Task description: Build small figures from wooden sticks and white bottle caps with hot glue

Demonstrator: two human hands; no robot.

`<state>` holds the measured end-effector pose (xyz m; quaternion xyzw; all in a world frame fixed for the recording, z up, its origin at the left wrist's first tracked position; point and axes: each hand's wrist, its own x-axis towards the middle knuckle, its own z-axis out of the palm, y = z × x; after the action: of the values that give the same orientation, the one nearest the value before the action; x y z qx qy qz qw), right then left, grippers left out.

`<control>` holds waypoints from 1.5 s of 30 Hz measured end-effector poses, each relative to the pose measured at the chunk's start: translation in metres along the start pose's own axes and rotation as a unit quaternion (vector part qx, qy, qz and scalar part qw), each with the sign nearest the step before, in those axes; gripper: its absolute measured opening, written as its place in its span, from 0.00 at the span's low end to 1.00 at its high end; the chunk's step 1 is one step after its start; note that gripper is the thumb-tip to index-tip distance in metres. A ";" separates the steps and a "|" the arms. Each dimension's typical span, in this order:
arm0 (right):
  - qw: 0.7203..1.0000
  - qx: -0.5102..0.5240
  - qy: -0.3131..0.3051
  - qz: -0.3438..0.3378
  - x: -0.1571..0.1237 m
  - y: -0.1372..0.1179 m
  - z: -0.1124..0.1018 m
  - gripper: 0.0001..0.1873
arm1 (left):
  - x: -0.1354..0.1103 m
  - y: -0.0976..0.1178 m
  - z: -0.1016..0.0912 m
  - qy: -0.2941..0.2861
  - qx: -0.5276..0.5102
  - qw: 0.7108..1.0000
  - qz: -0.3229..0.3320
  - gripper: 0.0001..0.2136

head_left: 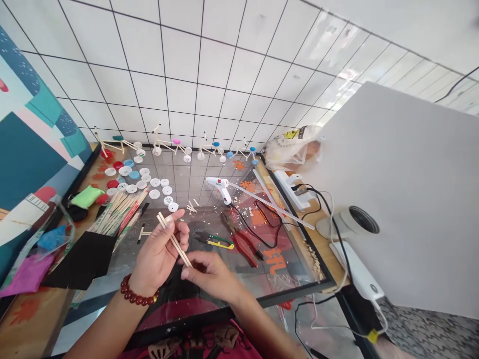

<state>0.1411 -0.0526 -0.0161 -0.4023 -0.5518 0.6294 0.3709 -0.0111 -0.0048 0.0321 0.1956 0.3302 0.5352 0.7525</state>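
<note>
My left hand, with a dark red bead bracelet at the wrist, is closed around a pair of thin wooden sticks held side by side above the glass-topped table. My right hand pinches the lower end of the same sticks with its fingertips. A bundle of more wooden sticks lies just left of my left hand. Green-handled snips and red-handled pliers lie right of my hands.
A white glue gun with a cord lies further back, beside clear glue rods. Several white, blue and red bottle caps are scattered left. Small stick-and-cap bicycles stand along the tiled wall. A power strip and white board are right.
</note>
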 end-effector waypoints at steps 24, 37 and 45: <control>0.994 -0.082 0.064 -0.032 -0.016 0.022 0.006 0.20 | -0.014 -0.033 -0.013 -0.052 -0.011 0.998 -0.040 0.16; 0.988 -0.060 0.139 -0.039 -0.015 0.024 0.002 0.21 | -0.013 -0.037 -0.018 -0.009 -0.045 0.997 -0.070 0.15; 0.974 -0.171 0.111 -0.103 -0.018 0.018 0.005 0.19 | -0.018 -0.035 -0.016 -0.024 -0.006 0.999 -0.035 0.13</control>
<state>0.1438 -0.0730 -0.0322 -0.4682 -0.6450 0.4356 0.4183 -0.0028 -0.0345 0.0031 0.1920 0.3154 0.5059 0.7796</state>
